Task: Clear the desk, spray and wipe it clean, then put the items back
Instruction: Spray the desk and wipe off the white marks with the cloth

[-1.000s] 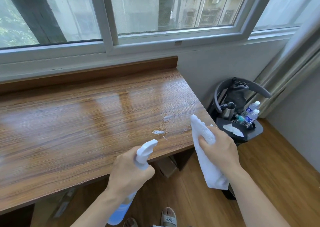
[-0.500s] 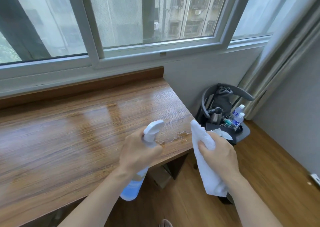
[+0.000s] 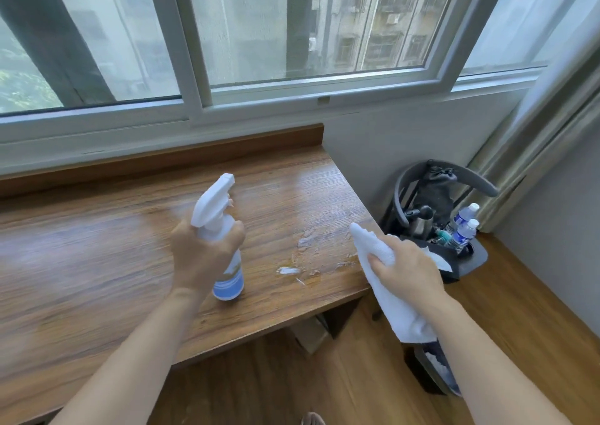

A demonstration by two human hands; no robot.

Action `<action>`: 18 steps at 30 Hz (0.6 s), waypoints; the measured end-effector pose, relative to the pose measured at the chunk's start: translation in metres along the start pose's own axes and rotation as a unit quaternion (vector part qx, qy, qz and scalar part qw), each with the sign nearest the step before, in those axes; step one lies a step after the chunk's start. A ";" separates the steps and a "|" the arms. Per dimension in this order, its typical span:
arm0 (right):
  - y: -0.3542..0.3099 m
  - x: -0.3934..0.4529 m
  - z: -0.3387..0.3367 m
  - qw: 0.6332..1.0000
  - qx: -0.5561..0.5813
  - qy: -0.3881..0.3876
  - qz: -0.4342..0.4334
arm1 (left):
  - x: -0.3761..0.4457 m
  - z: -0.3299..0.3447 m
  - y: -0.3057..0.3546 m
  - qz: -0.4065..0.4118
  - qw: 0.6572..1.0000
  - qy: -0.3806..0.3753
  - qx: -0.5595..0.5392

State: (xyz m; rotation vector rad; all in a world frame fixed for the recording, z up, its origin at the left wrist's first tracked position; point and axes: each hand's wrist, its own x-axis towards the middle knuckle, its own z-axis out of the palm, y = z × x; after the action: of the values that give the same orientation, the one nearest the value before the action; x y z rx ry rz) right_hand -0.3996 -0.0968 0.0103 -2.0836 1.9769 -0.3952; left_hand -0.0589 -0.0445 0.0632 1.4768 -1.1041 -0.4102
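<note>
My left hand [image 3: 201, 256] grips a spray bottle [image 3: 224, 230] with a white trigger head and pale blue base, held upright above the wooden desk [image 3: 97, 262], nozzle pointing away towards the window. My right hand [image 3: 406, 272] holds a white cloth [image 3: 386, 288] just past the desk's right front corner; the cloth hangs down below my hand. Wet spray patches [image 3: 308, 256] glisten on the desk between my hands.
To the right of the desk a dark chair [image 3: 454, 230] holds a black bag, a metal cup, two water bottles [image 3: 462, 226] and a tissue box. A window runs along the back. Wooden floor lies below, with a curtain at the right.
My left hand has raised the spray bottle from below the desk's front edge up over the desktop. My right hand with the cloth has stayed near the right corner.
</note>
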 end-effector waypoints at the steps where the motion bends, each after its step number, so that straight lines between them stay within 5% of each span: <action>1: -0.003 0.012 0.005 1.000 -0.022 -0.007 -0.009 | 0.002 0.003 -0.004 0.012 1.000 0.015 0.006; 8: -0.022 0.059 0.035 0.975 -0.211 -0.057 -0.043 | 0.023 0.026 -0.025 0.021 0.997 0.066 0.018; 18: -0.038 0.178 0.048 0.982 -0.177 -0.059 -0.028 | 0.024 0.038 -0.050 0.025 0.996 0.078 0.030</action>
State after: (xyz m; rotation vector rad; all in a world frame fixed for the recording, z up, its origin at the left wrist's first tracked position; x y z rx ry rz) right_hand -0.3386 -0.2734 -0.0153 -2.3115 2.0412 0.0799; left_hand -0.0570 -0.0930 0.0164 1.5046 -1.0340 -0.2252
